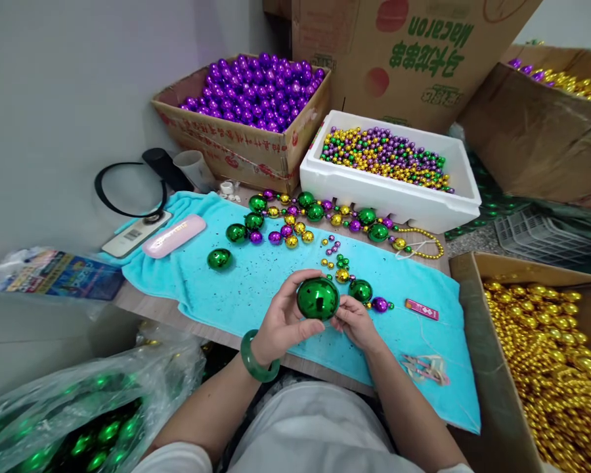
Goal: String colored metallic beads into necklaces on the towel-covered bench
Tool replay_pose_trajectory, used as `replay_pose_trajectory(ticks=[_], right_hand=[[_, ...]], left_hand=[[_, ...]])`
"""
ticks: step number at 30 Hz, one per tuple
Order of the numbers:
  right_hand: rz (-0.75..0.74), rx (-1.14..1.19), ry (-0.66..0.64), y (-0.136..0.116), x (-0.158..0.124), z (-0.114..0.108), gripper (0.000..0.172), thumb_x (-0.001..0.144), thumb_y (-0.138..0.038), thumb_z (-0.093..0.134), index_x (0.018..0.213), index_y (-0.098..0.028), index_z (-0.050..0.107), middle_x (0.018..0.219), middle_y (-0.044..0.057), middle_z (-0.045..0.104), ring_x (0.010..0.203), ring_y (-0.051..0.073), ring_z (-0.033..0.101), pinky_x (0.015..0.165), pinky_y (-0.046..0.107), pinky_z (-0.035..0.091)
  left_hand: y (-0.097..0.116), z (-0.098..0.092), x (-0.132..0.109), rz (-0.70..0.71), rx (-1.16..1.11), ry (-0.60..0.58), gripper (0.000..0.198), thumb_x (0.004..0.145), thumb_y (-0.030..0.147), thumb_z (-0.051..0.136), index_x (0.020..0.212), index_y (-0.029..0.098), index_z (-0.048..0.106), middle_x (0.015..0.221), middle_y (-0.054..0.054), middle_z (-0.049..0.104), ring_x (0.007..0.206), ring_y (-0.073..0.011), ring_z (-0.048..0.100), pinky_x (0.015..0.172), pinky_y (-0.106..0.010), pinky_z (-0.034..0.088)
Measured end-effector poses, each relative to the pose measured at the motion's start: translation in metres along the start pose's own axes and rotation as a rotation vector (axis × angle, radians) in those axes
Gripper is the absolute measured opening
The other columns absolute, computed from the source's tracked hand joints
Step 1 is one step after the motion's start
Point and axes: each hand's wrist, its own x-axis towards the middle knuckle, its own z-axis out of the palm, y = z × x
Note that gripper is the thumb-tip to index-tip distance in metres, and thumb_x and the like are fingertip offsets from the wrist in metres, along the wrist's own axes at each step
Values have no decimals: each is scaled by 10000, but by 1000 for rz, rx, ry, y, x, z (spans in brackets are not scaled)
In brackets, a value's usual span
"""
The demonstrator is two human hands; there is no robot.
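Both hands' fingers [309, 327] pinch a glossy round green bauble [318, 298] over terry towel [217, 289]

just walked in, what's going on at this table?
A person holds a large shiny green ball: left hand cups it, right hand touches its side, above a turquoise towel. A strand of green, purple and gold beads lies on it; a cardboard box of purple balls stands behind.
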Motion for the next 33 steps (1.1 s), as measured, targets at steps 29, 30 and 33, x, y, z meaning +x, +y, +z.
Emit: replay_pose_trajectory(ticks=[29, 30, 33], right_hand=[[-663, -982, 360, -48, -34, 36, 134, 850, -218, 530, 797, -193, 650, 541, -23, 537, 452, 90, 431, 478, 231, 352], [-696, -1024, 367, -49, -34, 37, 137, 849, -207, 527, 798, -195, 654, 543, -21, 540, 448, 90, 426, 483, 233, 356], [-746, -1075, 381, -50, -34, 37, 148, 856, -189, 516, 815, -199, 658, 554, -14, 560, 439, 92, 422, 483, 238, 366]], left_hand=[[-7, -33, 29, -224, -385, 530, 261, 683, 311, 760, 876, 154, 679, 898, -45, 721, 883, -212, 687, 775, -305, 550], [-7, -33, 28, -209, -374, 521, 260, 687, 312, 759, 880, 158, 678, 908, -43, 721, 894, -212, 687, 782, -303, 548], [-7, -31, 28, -165, -357, 497, 256, 687, 315, 765, 883, 176, 676, 937, -31, 717, 912, -210, 685, 788, -294, 545]])
